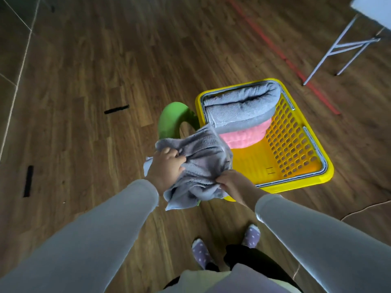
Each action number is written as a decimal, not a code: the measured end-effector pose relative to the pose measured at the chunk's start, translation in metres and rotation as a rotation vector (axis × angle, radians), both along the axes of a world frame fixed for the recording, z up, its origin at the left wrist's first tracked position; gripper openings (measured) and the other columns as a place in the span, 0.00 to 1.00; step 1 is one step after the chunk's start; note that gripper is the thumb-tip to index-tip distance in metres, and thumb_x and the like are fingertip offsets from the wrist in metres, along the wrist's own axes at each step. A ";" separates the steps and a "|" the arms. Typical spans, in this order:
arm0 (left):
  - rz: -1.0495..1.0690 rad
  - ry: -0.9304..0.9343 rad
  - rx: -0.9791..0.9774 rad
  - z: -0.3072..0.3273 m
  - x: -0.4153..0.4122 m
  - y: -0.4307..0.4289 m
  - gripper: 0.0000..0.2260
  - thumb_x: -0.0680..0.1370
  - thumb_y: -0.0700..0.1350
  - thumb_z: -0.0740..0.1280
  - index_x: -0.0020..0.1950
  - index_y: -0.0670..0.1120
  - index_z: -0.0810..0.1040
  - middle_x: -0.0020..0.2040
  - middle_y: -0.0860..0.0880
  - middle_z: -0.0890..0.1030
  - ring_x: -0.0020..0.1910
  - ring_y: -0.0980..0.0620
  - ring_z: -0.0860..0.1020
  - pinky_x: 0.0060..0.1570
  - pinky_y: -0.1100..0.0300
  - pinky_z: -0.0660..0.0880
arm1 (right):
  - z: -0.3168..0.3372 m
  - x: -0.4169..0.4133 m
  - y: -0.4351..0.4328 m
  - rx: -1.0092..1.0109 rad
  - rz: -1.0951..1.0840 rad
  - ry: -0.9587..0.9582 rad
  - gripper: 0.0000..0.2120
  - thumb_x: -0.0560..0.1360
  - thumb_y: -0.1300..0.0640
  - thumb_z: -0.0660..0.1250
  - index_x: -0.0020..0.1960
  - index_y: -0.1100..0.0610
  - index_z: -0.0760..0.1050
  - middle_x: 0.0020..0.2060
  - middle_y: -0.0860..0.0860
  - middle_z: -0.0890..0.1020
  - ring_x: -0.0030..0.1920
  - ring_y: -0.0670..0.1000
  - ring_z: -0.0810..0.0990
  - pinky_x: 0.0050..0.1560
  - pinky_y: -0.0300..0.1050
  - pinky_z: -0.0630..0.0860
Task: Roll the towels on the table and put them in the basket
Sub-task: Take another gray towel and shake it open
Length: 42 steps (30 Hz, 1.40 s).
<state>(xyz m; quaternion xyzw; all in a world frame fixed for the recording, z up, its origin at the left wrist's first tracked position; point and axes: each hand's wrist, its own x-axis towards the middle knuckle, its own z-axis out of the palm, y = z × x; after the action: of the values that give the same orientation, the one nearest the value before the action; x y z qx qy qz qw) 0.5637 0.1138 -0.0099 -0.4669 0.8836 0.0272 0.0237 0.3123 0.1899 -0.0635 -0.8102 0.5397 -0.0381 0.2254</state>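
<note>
free: basket (306, 182) open at 5 o'clock | blocked: grey roll (239, 106) and pink towel (245, 137) fill 11 o'clock | green stool (171, 121) at 9 o'clock

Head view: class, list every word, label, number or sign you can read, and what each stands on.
No readable text anywhere.
On the crumpled grey towel: a woven band near its upper edge, too blurred to read.
On the yellow basket: small dark marks on its floor, too small to read.
</note>
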 end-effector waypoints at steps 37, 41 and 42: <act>-0.176 0.966 -0.027 0.257 -0.561 0.094 0.10 0.81 0.46 0.63 0.46 0.39 0.75 0.37 0.48 0.74 0.39 0.48 0.71 0.35 0.60 0.58 | 0.328 -0.494 0.175 -0.588 -0.780 -0.518 0.09 0.79 0.57 0.68 0.43 0.58 0.84 0.29 0.37 0.81 0.31 0.34 0.75 0.36 0.31 0.71; -0.194 0.952 0.024 0.266 -0.610 0.096 0.12 0.81 0.47 0.62 0.46 0.38 0.74 0.39 0.46 0.76 0.40 0.47 0.71 0.36 0.56 0.62 | 0.331 -0.546 0.175 -0.638 -0.870 -0.457 0.06 0.77 0.55 0.70 0.45 0.53 0.85 0.34 0.39 0.84 0.32 0.33 0.77 0.38 0.32 0.72; -0.191 0.955 0.042 0.267 -0.622 0.093 0.12 0.81 0.48 0.61 0.45 0.39 0.74 0.39 0.46 0.76 0.39 0.47 0.72 0.38 0.54 0.66 | 0.330 -0.557 0.172 -0.656 -0.901 -0.431 0.05 0.76 0.54 0.71 0.44 0.53 0.85 0.35 0.42 0.84 0.32 0.33 0.77 0.38 0.30 0.72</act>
<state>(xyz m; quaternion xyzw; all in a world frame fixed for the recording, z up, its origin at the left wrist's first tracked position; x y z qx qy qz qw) -0.0586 0.2067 0.2572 -0.3184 0.8339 0.2540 -0.3725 -0.2449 0.3623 0.2660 -0.5029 0.7323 -0.4583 0.0295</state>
